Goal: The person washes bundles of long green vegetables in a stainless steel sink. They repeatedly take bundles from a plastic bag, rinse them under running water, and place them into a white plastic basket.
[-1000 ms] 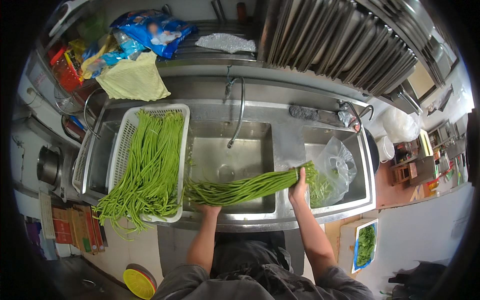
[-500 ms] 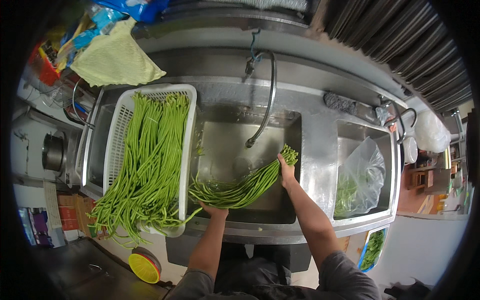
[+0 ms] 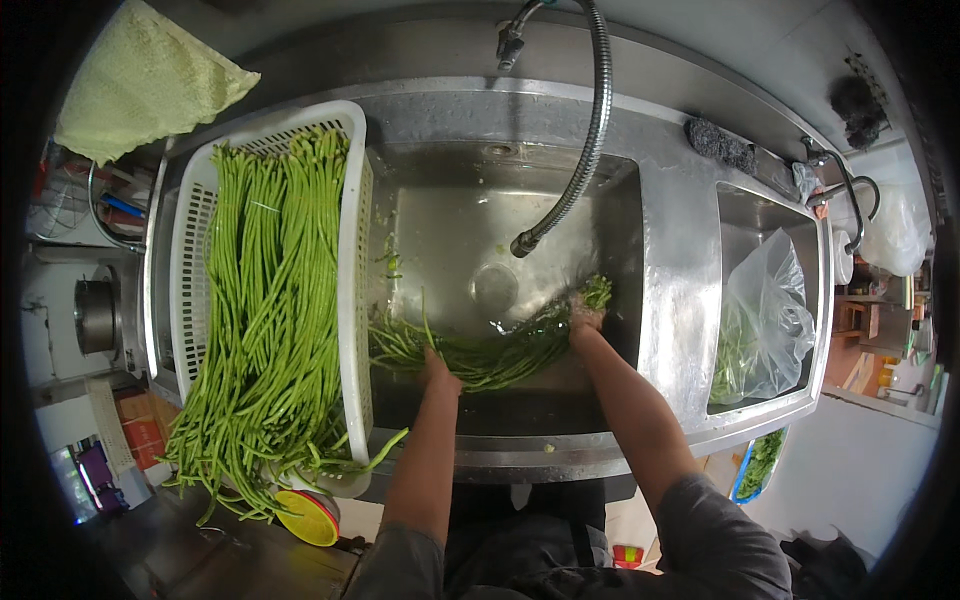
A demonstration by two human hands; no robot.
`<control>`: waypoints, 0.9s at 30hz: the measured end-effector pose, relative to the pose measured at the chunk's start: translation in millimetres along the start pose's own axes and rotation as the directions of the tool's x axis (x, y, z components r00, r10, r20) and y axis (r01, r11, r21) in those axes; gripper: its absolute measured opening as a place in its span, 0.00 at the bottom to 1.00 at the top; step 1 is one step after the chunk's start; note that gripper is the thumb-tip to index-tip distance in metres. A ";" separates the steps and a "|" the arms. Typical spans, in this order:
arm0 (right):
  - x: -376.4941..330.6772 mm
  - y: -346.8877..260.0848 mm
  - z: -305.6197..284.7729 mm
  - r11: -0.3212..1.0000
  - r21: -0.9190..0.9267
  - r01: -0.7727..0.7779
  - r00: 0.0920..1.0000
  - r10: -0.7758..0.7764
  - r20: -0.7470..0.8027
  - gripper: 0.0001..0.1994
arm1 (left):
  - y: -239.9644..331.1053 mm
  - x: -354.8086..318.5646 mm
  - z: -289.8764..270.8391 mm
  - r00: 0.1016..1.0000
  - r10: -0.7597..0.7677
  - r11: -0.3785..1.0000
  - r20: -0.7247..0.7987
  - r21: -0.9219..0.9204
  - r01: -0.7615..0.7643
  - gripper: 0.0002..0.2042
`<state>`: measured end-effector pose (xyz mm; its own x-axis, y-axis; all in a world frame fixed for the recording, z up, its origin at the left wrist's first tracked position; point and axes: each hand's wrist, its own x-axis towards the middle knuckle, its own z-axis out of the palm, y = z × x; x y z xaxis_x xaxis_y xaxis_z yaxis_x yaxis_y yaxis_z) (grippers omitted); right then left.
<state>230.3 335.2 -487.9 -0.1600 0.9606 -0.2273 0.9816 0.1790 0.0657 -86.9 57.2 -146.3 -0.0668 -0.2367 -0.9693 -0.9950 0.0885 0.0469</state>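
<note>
A bunch of long green beans (image 3: 505,358) lies low in the middle sink basin (image 3: 430,240), partly under water. My right hand (image 3: 586,319) is closed round its evenly gathered ends at the basin's right. Towards the left of the bunch, my left hand (image 3: 438,374) grips the beans from the near side, its fingers partly hidden among them. Left of the basin, a white plastic basket (image 3: 355,200) holds a big heap of long beans (image 3: 270,290), whose loose ends hang over the near rim.
A flexible metal faucet hose (image 3: 598,120) arches over the basin. The right basin holds a clear plastic bag (image 3: 772,315) with greens. A dark scrubber (image 3: 720,145) sits on the back ledge. A yellow cloth (image 3: 150,80) hangs back left; a yellow bowl (image 3: 308,518) is below the basket.
Both hands have lowered the bunch of beans from above the basin into the water. My view has shifted closer over the sink.
</note>
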 end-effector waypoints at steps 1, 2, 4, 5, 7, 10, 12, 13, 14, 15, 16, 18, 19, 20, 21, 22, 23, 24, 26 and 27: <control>-38.6 -70.8 -47.7 0.909 0.417 -0.024 0.990 -0.038 0.139 0.30 | -1.1 44.0 -20.7 0.999 0.047 0.994 -0.013 -0.096 -0.048 0.36; -82.9 -119.8 -141.3 0.633 0.756 -0.167 0.960 -0.071 0.271 0.29 | -15.2 103.9 -45.3 0.998 0.058 0.980 -0.014 -0.191 -0.060 0.35; -131.6 -146.5 -295.1 0.140 0.950 -0.280 0.950 -0.103 0.295 0.27 | -26.2 119.9 -42.6 0.978 0.105 0.965 0.178 -0.256 -0.057 0.34; -128.0 -137.8 -291.6 0.096 0.956 -0.278 0.958 -0.047 0.283 0.29 | -28.9 117.5 -36.5 0.938 0.132 0.961 0.321 -0.274 -0.042 0.34; -122.5 -124.4 -280.6 0.002 0.961 -0.275 0.960 0.061 0.275 0.35 | -34.6 109.8 -31.5 0.917 0.060 0.961 0.395 -0.272 0.054 0.34; -103.5 -123.8 -253.7 0.126 0.824 -0.553 0.825 0.222 0.520 0.34 | -26.2 90.2 -31.3 0.926 -0.085 0.940 0.367 -0.279 0.196 0.35; -110.0 -134.1 -260.3 0.067 0.915 -0.398 0.913 0.122 0.388 0.32 | -19.9 42.5 -32.0 0.833 0.008 0.920 0.553 -0.330 0.211 0.36; -115.8 -139.3 -273.8 0.073 0.928 -0.366 0.930 0.056 0.363 0.31 | -22.3 40.3 -29.1 0.926 0.096 0.892 0.364 -0.444 0.082 0.36; -119.0 -140.3 -284.4 0.080 0.941 -0.329 0.944 -0.007 0.331 0.30 | -28.0 41.7 -22.4 0.973 0.166 0.850 0.159 -0.523 -0.059 0.36; -122.0 -142.2 -295.2 0.084 0.953 -0.292 0.952 -0.070 0.297 0.28 | -34.3 42.5 -16.0 0.974 0.219 0.794 -0.057 -0.569 -0.212 0.36; -123.9 -141.0 -306.8 0.138 0.943 -0.304 0.948 -0.058 0.314 0.27 | -41.4 34.8 -7.1 0.914 0.336 0.864 -0.226 -0.312 -0.395 0.35; -128.2 -140.4 -301.9 0.029 0.936 -0.352 0.936 0.019 0.352 0.28 | -53.3 14.0 15.0 0.658 0.637 0.770 -0.401 0.290 -0.569 0.35; -130.1 -142.7 -299.7 -0.026 0.929 -0.368 0.928 0.047 0.369 0.29 | -72.9 14.1 26.8 0.261 0.921 0.387 -0.289 0.612 -0.690 0.33; -133.1 -141.3 -292.6 0.007 0.915 -0.403 0.910 0.110 0.400 0.31 | -78.4 -7.1 35.3 0.231 0.972 0.127 0.047 0.720 -0.683 0.33; -135.4 -140.5 -285.4 0.103 0.927 -0.361 0.927 0.148 0.345 0.32 | -79.8 -27.0 42.3 0.206 0.901 -0.156 0.381 0.729 -0.667 0.33; -145.2 -141.0 -287.9 0.105 0.936 -0.336 0.939 0.112 0.325 0.31 | -78.9 -31.8 51.6 0.110 0.765 -0.389 0.635 0.590 -0.707 0.33; -153.5 -144.0 -297.0 0.109 0.945 -0.307 0.951 0.071 0.301 0.30 | -78.7 -33.6 61.8 0.003 0.563 -0.571 0.826 0.391 -0.722 0.32; -162.3 -148.5 -321.2 0.255 0.927 -0.275 0.961 0.030 0.276 0.24 | -85.6 -25.6 69.1 -0.122 0.540 -0.585 0.833 0.267 -0.766 0.31; -174.5 -152.4 -343.9 0.028 0.969 -0.247 0.967 -0.059 0.248 0.15 | -80.4 -17.5 77.3 -0.073 0.490 -0.585 0.869 0.266 -0.766 0.36; -176.5 -149.9 -354.3 -0.031 0.969 -0.246 0.967 -0.080 0.243 0.13 | -70.8 -10.2 76.8 0.012 0.448 -0.546 0.894 0.284 -0.788 0.40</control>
<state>74.6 214.1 -113.3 -0.2080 0.8628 -0.4608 0.1092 -0.4477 -0.8875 -10.1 127.6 -158.3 -0.3795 0.9018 -0.2068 0.6172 0.4132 0.6695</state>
